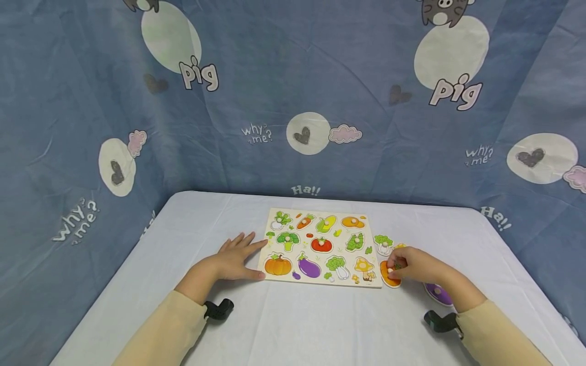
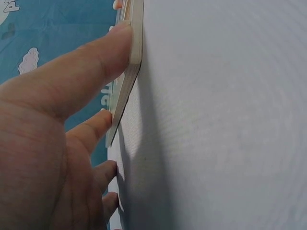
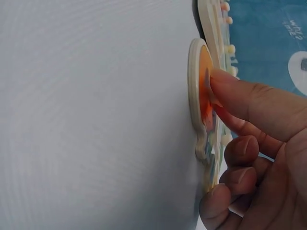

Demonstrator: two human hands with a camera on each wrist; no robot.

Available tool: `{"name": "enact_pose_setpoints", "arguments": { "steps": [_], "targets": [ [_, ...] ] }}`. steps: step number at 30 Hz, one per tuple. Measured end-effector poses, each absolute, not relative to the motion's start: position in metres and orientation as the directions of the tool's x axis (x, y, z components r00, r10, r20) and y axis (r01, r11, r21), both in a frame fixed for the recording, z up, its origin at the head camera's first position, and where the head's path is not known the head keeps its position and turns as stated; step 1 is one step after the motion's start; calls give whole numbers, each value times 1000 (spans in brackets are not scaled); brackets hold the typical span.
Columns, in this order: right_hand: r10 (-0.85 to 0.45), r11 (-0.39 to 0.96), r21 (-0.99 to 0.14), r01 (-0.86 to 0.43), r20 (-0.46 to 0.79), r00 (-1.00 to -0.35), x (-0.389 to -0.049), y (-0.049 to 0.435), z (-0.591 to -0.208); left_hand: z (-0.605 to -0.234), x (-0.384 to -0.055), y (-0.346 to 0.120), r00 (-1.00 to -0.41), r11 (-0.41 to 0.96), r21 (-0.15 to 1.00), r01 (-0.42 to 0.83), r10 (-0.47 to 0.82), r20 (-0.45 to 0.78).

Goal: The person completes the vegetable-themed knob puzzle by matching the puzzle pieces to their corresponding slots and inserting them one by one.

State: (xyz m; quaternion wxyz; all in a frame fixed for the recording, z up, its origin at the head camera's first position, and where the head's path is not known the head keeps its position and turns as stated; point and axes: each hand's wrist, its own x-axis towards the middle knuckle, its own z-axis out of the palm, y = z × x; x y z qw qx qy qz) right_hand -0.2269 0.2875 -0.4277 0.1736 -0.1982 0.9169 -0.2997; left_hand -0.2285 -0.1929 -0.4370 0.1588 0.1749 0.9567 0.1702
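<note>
A wooden vegetable puzzle board (image 1: 299,274) lies on the white table. My left hand (image 1: 235,259) is at its left side with fingers spread; thumb and index finger touch the board edge (image 2: 136,43). Just off the board's lower right corner, my right hand (image 1: 414,264) pinches the knob of an orange pumpkin puzzle piece (image 1: 386,279) between thumb and index finger. In the right wrist view the pumpkin piece (image 3: 195,86) stands close to the board, its other fingers curled beside it. Knobs show on the board's upper two rows of vegetables; the pumpkin picture (image 1: 277,265) is in the bottom row.
A leafy green vegetable piece (image 1: 383,244) lies right of the board, near a yellow piece (image 1: 400,245) partly behind the right hand. A purple eggplant piece (image 1: 437,293) lies under the right forearm. Blue printed cloth (image 1: 256,168) hangs behind the table.
</note>
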Motion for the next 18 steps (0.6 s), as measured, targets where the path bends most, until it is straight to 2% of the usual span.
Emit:
{"name": "enact_pose_setpoints", "arguments": {
  "steps": [18],
  "targets": [
    [-453,754,-615,-233,-229,-862,-226,286,-426,-437,-229,-193,-889,881,384,276,386,-247]
  ]
}}
